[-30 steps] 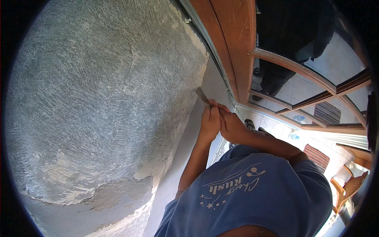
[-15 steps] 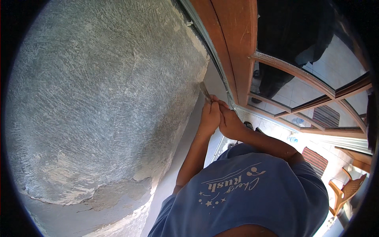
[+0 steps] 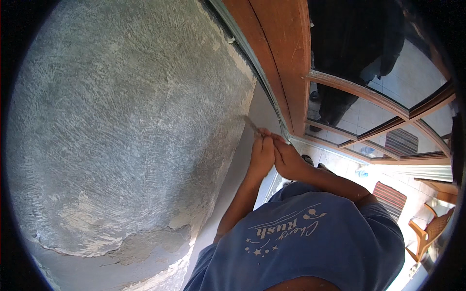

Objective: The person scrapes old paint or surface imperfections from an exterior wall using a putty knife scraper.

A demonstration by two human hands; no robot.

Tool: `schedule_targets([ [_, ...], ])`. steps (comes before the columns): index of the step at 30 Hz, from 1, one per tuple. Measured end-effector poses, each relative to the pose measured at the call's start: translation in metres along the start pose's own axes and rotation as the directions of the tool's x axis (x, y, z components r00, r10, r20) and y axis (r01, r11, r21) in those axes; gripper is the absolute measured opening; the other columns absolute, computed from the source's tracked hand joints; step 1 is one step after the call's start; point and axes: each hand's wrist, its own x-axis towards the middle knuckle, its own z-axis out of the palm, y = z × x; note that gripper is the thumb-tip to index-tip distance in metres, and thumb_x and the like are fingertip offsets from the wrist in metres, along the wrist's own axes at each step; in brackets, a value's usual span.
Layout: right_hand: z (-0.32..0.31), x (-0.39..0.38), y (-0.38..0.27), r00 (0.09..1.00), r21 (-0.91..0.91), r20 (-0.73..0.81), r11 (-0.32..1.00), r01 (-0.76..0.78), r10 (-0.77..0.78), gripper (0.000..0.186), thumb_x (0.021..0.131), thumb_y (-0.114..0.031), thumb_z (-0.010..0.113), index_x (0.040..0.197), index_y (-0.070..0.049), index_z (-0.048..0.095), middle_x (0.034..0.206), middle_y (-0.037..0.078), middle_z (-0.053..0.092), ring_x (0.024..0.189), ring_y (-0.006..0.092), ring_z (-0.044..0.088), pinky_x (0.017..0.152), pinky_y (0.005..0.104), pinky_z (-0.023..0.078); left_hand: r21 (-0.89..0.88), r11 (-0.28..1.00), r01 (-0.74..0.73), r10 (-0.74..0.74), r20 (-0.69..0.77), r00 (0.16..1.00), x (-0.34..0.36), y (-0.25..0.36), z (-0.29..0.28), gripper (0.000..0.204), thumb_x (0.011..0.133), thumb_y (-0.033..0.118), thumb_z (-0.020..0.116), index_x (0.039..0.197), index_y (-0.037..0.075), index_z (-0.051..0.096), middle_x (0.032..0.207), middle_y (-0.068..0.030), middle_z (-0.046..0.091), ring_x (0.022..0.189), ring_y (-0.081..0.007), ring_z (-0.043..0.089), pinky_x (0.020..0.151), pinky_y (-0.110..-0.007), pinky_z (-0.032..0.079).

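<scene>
Both of my hands are closed together around a narrow flat-bladed scraper (image 3: 252, 125). My left hand (image 3: 262, 154) wraps the grip on one side, and my right hand (image 3: 290, 159) presses against it from the other. The handle is hidden inside the fingers. The slightly blurred blade points up and left, with its tip at the right edge of the rough grey plaster layer (image 3: 131, 131) on the wall. Whether the tip touches the plaster, I cannot tell. A smooth pale wall strip (image 3: 264, 104) runs beside that edge, just beyond the blade.
A brown wooden frame (image 3: 286, 53) with glass panes rises close on the right. Peeled plaster (image 3: 150, 246) shows low on the wall. Farther off on the tiled floor are a striped mat (image 3: 390, 196), a brown chair (image 3: 427, 233) and a blue-tinted bottle (image 3: 361, 173).
My two hands and the scraper have shifted slightly down along the plaster edge. The blade leans more to the left now. My grip looks the same.
</scene>
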Motion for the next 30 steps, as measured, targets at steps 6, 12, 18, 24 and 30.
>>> schedule_targets([
  [6,0.004,-0.001,-0.006,0.99,-0.034,0.097,0.994,-0.101,0.104,0.024,0.084,-0.011,0.037,0.098,0.006,0.046,0.08,0.03,0.054,0.075,0.0446,0.054,0.068,0.049,0.043,-0.1,0.995,-0.016,0.011,-0.055,0.998,-0.009,-0.007,-0.006,0.013,0.085,0.01,0.03,0.092,0.004,0.038,0.083,-0.0137,0.055,0.078,-0.0181,0.053,0.072,-0.028,0.043],
  [12,-0.002,-0.003,-0.005,0.995,-0.007,0.056,0.997,-0.08,0.08,0.023,0.084,-0.01,0.037,0.097,0.007,0.046,0.081,0.03,0.054,0.076,0.0442,0.054,0.068,0.0478,0.044,-0.065,0.998,0.006,-0.004,0.025,1.0,-0.004,0.0,-0.001,0.012,0.085,0.01,0.031,0.093,0.004,0.037,0.084,-0.0141,0.054,0.079,-0.0189,0.053,0.073,-0.029,0.043],
  [18,0.008,-0.002,-0.007,0.999,-0.001,0.041,1.0,-0.027,0.027,0.025,0.084,-0.009,0.037,0.1,0.007,0.047,0.082,0.029,0.055,0.076,0.0441,0.054,0.067,0.0465,0.045,-0.065,0.998,-0.022,0.02,-0.031,0.999,-0.013,-0.001,-0.007,0.012,0.084,0.01,0.031,0.093,0.004,0.037,0.082,-0.0136,0.055,0.079,-0.0175,0.053,0.072,-0.028,0.043],
  [24,-0.008,-0.005,-0.015,0.992,0.042,0.081,0.995,-0.095,0.092,0.025,0.084,-0.01,0.037,0.102,0.006,0.046,0.084,0.029,0.055,0.077,0.0443,0.054,0.067,0.0468,0.044,-0.026,1.0,-0.018,0.017,-0.038,0.999,-0.009,-0.001,0.003,0.011,0.085,0.011,0.032,0.09,0.004,0.039,0.081,-0.0122,0.055,0.075,-0.0157,0.052,0.065,-0.026,0.043],
  [30,0.007,-0.007,-0.011,0.999,0.057,0.025,0.998,-0.021,0.02,0.025,0.084,-0.009,0.037,0.1,0.006,0.046,0.083,0.029,0.055,0.077,0.0441,0.054,0.068,0.0467,0.044,-0.038,0.999,0.009,-0.013,-0.099,0.995,-0.013,-0.01,-0.007,0.013,0.086,0.013,0.032,0.09,0.003,0.04,0.08,-0.0123,0.055,0.073,-0.017,0.052,0.067,-0.026,0.043],
])
